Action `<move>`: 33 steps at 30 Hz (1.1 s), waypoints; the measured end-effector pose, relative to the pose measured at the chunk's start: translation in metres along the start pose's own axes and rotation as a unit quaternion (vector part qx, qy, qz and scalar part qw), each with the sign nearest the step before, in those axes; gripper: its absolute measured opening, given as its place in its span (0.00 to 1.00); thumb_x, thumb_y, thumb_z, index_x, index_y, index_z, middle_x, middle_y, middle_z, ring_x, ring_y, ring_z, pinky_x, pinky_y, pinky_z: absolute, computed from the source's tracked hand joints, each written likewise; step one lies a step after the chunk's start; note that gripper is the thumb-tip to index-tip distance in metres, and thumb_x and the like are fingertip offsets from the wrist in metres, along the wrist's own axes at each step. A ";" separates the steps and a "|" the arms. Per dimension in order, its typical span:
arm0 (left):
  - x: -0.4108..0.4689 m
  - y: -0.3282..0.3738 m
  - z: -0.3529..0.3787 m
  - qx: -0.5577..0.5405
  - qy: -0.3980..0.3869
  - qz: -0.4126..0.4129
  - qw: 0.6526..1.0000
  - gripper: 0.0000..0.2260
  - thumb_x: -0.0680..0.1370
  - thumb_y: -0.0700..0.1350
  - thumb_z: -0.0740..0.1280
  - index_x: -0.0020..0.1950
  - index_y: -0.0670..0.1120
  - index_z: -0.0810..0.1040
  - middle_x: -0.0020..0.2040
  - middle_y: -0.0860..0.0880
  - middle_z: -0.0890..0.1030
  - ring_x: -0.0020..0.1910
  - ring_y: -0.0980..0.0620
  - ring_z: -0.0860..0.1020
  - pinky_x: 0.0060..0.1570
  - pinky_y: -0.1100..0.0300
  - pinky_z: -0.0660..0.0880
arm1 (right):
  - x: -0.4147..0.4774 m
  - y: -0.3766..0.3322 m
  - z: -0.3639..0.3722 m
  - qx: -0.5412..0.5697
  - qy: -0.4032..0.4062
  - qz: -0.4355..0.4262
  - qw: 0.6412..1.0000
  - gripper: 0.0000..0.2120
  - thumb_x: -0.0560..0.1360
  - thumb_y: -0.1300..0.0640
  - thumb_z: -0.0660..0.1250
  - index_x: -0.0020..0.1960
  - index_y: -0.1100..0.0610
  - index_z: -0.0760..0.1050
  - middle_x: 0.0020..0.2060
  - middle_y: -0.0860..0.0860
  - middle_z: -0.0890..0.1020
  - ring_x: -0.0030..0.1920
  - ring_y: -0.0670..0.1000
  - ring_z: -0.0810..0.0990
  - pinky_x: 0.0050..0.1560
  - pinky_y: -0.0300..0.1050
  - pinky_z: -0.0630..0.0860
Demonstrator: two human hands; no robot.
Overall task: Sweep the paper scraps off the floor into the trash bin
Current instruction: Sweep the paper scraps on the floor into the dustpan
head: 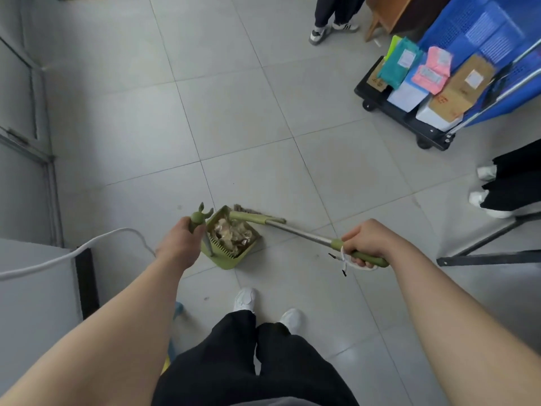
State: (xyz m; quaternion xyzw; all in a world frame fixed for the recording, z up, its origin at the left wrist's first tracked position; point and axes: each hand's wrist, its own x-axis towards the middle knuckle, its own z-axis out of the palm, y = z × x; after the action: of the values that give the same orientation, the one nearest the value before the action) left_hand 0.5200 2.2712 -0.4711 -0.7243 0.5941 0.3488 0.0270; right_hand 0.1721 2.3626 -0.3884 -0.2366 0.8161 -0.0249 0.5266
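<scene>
Hidden: my left forearm covers most of a blue and yellow object (178,307) beside my left leg, and I cannot tell what it is.
Cut off: the blue crate (483,33) and the black metal frame (483,253) both run out at the right edge. The two bystanders show only as shoes and trouser legs, one at the top (322,32) and one on the right (483,197).
Hard to make out: the broom head (248,216) is blurred where it meets the far rim of the dustpan (228,263). The parcel labels are unreadable.
Left hand (181,241): my fingers are wrapped round the green top of the upright dustpan handle (196,221).
Right hand (366,241): it is closed round the green grip of the broom handle (301,234), and a white cord loop (347,260) hangs from the grip.
Paper scraps (231,232): a crumpled brownish heap inside the dustpan, on the floor just ahead of my white shoes (246,298).
Floor (234,112): large pale grey tiles with thin darker joints and a few small dark specks.
Room: a grey cabinet (29,288) stands at my left with a white cable (87,244) trailing over it. A grey framed door (23,112) is behind it. At upper right, a black wheeled cart (409,118) carries stacked parcels (439,80).
</scene>
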 end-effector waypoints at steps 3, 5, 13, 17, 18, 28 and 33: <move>-0.001 0.005 0.003 0.026 -0.020 0.039 0.999 0.12 0.81 0.57 0.56 0.54 0.50 0.71 0.39 0.52 0.75 0.41 0.45 0.75 0.39 0.55 0.67 | -0.007 0.018 -0.012 0.064 0.025 0.016 0.998 0.04 0.72 0.71 0.66 0.47 0.68 0.78 0.24 0.57 0.74 0.16 0.51 0.70 0.21 0.34 0.66; 0.000 0.009 0.005 0.033 -0.033 0.059 0.997 0.13 0.81 0.57 0.56 0.58 0.51 0.72 0.42 0.51 0.77 0.44 0.44 0.76 0.41 0.55 0.69 | -0.009 0.029 -0.015 0.086 0.047 0.022 0.995 0.03 0.72 0.71 0.65 0.40 0.67 0.76 0.21 0.57 0.73 0.16 0.51 0.70 0.23 0.35 0.67; 0.005 0.027 0.017 0.079 -0.067 0.123 0.987 0.13 0.81 0.57 0.56 0.54 0.50 0.72 0.39 0.52 0.76 0.41 0.46 0.75 0.36 0.56 0.67 | 0.000 0.076 -0.007 0.142 0.147 0.092 0.975 0.10 0.70 0.73 0.61 0.32 0.63 0.71 0.17 0.57 0.71 0.15 0.50 0.68 0.20 0.33 0.65; 0.006 0.037 0.022 0.096 -0.085 0.140 0.982 0.12 0.80 0.58 0.57 0.53 0.51 0.72 0.40 0.53 0.77 0.42 0.47 0.75 0.37 0.56 0.68 | 0.009 0.086 0.003 0.149 0.127 0.128 0.972 0.09 0.73 0.67 0.65 0.35 0.62 0.70 0.12 0.50 0.71 0.18 0.50 0.74 0.24 0.34 0.71; 0.006 0.038 0.024 0.100 -0.089 0.143 0.981 0.12 0.80 0.58 0.57 0.54 0.52 0.72 0.41 0.53 0.77 0.42 0.47 0.75 0.38 0.56 0.68 | 0.010 0.086 0.007 0.152 0.124 0.131 0.972 0.09 0.73 0.66 0.66 0.35 0.62 0.71 0.13 0.50 0.72 0.21 0.52 0.75 0.26 0.36 0.72; 0.005 0.047 0.038 0.114 -0.102 0.161 0.975 0.15 0.81 0.57 0.56 0.62 0.51 0.72 0.42 0.52 0.77 0.43 0.46 0.75 0.40 0.56 0.68 | -0.006 0.041 0.061 0.232 -0.008 0.108 0.967 0.06 0.73 0.73 0.62 0.40 0.65 0.72 0.33 0.58 0.72 0.26 0.52 0.70 0.20 0.34 0.68; 0.007 0.053 0.034 0.100 -0.094 0.155 0.978 0.13 0.81 0.57 0.56 0.59 0.51 0.72 0.42 0.52 0.77 0.43 0.46 0.75 0.38 0.57 0.67 | -0.010 0.024 0.050 0.228 -0.027 0.095 0.969 0.07 0.71 0.73 0.62 0.36 0.65 0.72 0.32 0.59 0.74 0.22 0.52 0.72 0.22 0.35 0.68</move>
State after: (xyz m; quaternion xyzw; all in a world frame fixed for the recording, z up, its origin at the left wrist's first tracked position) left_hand 0.4581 2.2648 -0.4809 -0.5811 0.7257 0.3543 0.1007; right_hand 0.2104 2.3986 -0.4094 -0.0325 0.7930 -0.1537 0.5886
